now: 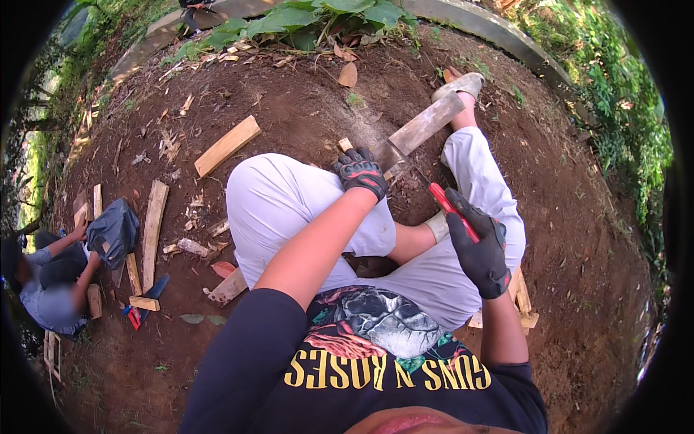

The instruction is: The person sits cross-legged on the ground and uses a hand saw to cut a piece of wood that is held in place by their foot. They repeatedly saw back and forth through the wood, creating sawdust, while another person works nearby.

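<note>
My left hand [360, 172], in a black and red glove, is closed and pressed down beside my bent knee. A short light piece of wood [345, 145] sticks out past its fingers; most of what it grips is hidden under the glove. My right hand [477, 242], gloved in black, holds a red-handled tool [454, 211]. Its thin dark blade points up and left, toward the wood near my left hand; the exact kind of tool is unclear. Beyond the blade, a weathered grey plank [428, 123] lies slantwise, its far end by my outstretched foot.
A cut plank [228, 146] and a longer one [154, 233] lie on the soil to the left. Nearby rests a blue-bladed saw [155, 287] with a red handle. Another person [54, 278] sits at far left with a dark bag [113, 231]. Wood pieces [522, 298] lie right of my hip.
</note>
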The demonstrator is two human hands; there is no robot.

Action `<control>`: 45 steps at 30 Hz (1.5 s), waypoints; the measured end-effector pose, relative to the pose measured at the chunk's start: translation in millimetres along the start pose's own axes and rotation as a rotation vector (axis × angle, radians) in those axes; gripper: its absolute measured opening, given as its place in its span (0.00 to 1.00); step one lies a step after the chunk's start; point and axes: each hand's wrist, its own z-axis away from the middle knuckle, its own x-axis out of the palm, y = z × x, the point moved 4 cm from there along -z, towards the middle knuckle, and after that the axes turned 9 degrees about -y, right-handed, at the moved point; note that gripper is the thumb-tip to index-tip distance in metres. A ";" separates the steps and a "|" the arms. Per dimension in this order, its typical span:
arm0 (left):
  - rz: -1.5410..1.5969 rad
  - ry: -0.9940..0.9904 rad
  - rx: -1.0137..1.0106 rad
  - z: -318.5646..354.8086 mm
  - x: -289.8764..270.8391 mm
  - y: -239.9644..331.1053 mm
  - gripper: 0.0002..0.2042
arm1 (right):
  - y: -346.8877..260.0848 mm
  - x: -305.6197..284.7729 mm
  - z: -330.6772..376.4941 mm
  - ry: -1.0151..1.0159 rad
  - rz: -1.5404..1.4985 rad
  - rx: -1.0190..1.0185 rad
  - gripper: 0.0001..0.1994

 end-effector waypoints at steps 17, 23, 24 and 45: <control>-0.126 -0.280 -0.030 2.3 -24.8 25.2 0.36 | 63.1 124.8 -166.8 0.009 -0.244 -0.026 0.22; -0.055 -0.270 -0.042 -3.1 -22.7 27.8 0.34 | 55.0 112.4 -138.5 0.190 -0.019 -0.117 0.23; -0.050 -0.270 -0.049 -4.3 -21.5 29.3 0.34 | 56.9 105.2 -125.3 0.165 -0.065 -0.036 0.24; -0.107 -0.203 -0.083 -11.2 -18.7 33.3 0.35 | -32.5 -25.3 -55.4 -0.004 -0.024 0.257 0.21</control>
